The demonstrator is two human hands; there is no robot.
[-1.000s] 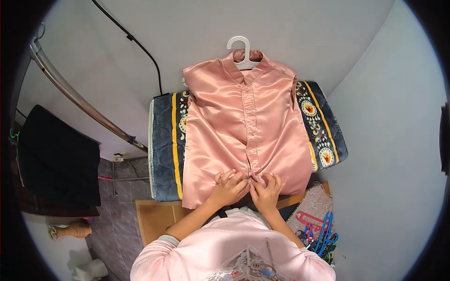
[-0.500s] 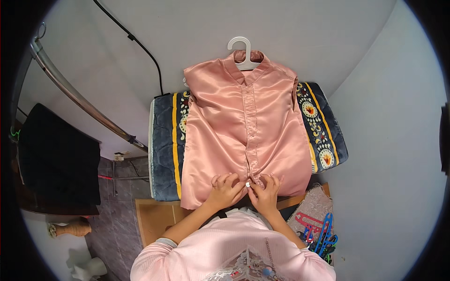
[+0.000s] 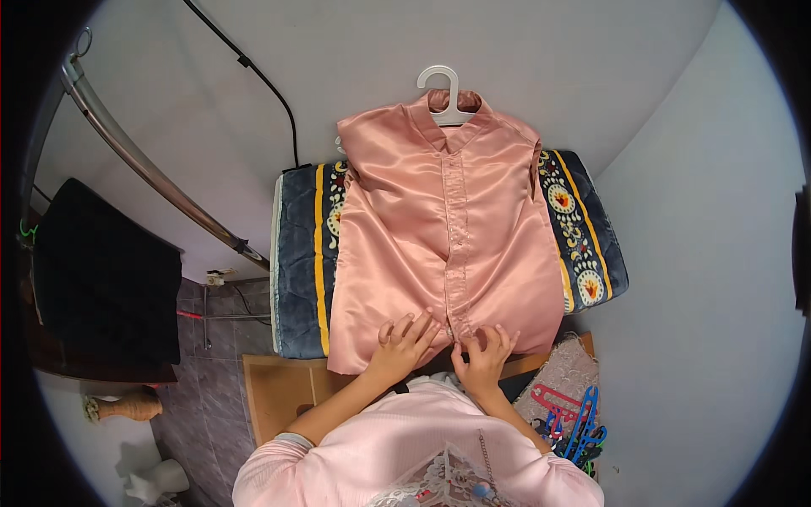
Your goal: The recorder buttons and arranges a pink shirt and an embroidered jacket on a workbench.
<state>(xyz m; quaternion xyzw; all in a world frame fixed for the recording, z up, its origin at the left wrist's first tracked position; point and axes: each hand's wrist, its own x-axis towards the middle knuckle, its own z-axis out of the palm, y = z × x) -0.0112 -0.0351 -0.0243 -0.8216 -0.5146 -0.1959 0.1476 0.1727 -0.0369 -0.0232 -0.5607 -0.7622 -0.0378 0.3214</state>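
Note:
A pink satin shirt lies flat, front up, on a white plastic hanger, spread over a dark blue quilted pad with yellow stripes and a flowered border. My left hand rests on the shirt's lower hem, left of the button strip, fingers spread and pressing the cloth. My right hand pinches the bottom of the button strip near the hem, fingers curled on the fabric. Both hands are close together at the near edge.
A metal rail runs diagonally at the left with a black garment hanging below it. A black cable runs down the wall. Coloured plastic hangers lie at the lower right beside a lace cloth. A cardboard box sits below the pad.
Both hands stay at the shirt's lower button strip; fingers have shifted slightly, the left hand spreading flatter on the cloth. The shirt has not moved.

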